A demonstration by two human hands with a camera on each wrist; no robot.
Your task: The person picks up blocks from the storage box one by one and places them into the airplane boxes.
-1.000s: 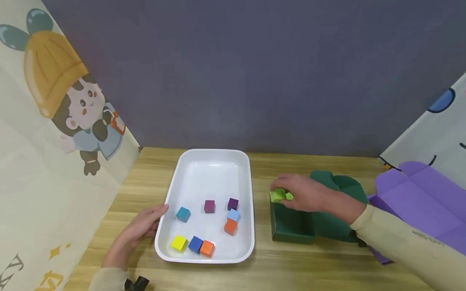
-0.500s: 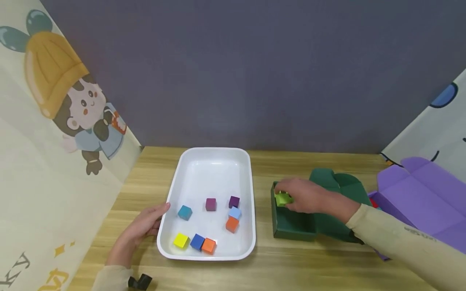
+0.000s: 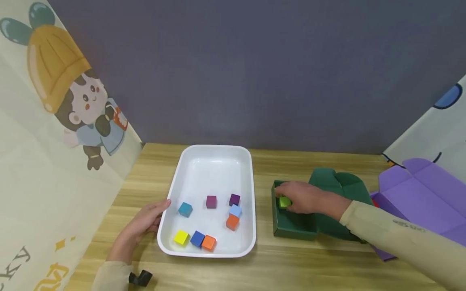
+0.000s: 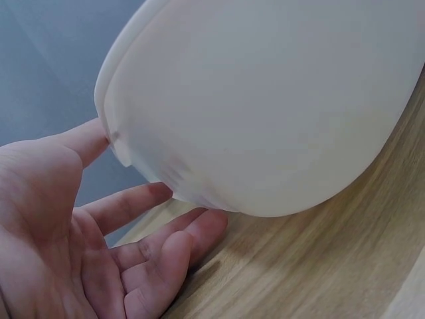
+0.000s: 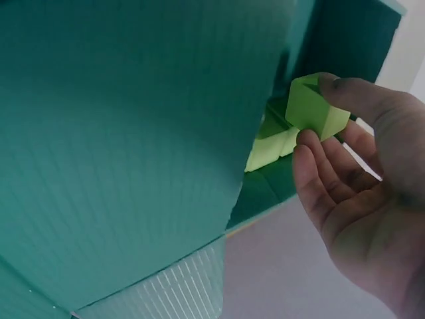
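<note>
My right hand (image 3: 302, 197) reaches into a dark green box (image 3: 295, 233) and pinches a light green cube (image 5: 312, 109) between thumb and fingertips. Beneath that cube, more light green blocks (image 5: 271, 149) lie inside the box, as the right wrist view shows. At the left edge of a white tray (image 3: 209, 255), my left hand (image 3: 145, 220) holds the side, thumb over the rim and fingertips against the outer wall (image 4: 239, 133). In the tray lie several cubes: teal (image 3: 185, 209), magenta (image 3: 211, 201), dark purple (image 3: 234, 199), light blue (image 3: 235, 211), yellow (image 3: 181, 237), dark blue (image 3: 197, 239) and two orange (image 3: 209, 243).
The green box's lid (image 3: 333, 190) is folded back to the right. Beyond it stands a purple box with its lid (image 3: 424, 198) raised, partly behind the right sleeve (image 3: 397, 234). Everything rests on a wooden table (image 3: 233, 277) against a grey wall panel (image 3: 233, 81).
My right hand has lowered the green cube from the box's rim down into the box. The left hand has stayed at the tray, and the head view has shifted slightly.
</note>
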